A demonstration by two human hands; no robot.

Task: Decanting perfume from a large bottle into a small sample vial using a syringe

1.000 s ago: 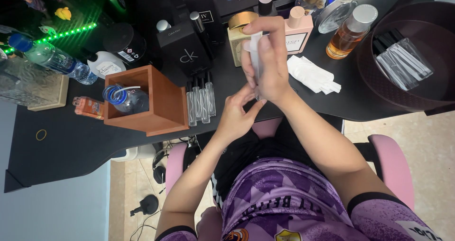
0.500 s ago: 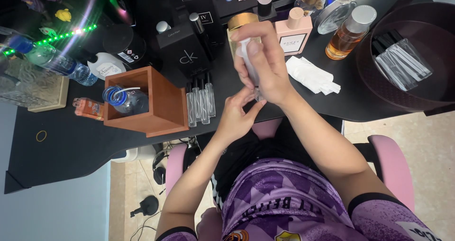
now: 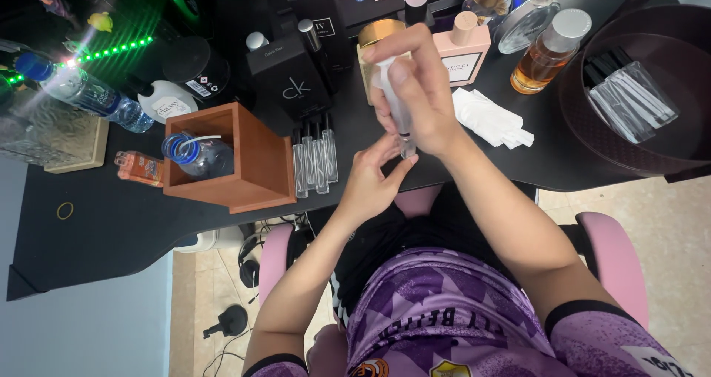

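We grip a slim clear glass spray vial (image 3: 395, 110) upright in our right hand (image 3: 415, 99), while our left hand (image 3: 370, 181) pinches its lower end above the black desk (image 3: 111, 221), near a square wooden box (image 3: 255, 173).

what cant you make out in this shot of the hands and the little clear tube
- Head view: the upper part of the small clear tube is wrapped by the right hand.
- The tube's lower tip is covered by the left hand fingertips.
- The round dark tray is cut off by the right edge.
- The clear water bottle is partly hidden by the wooden box.
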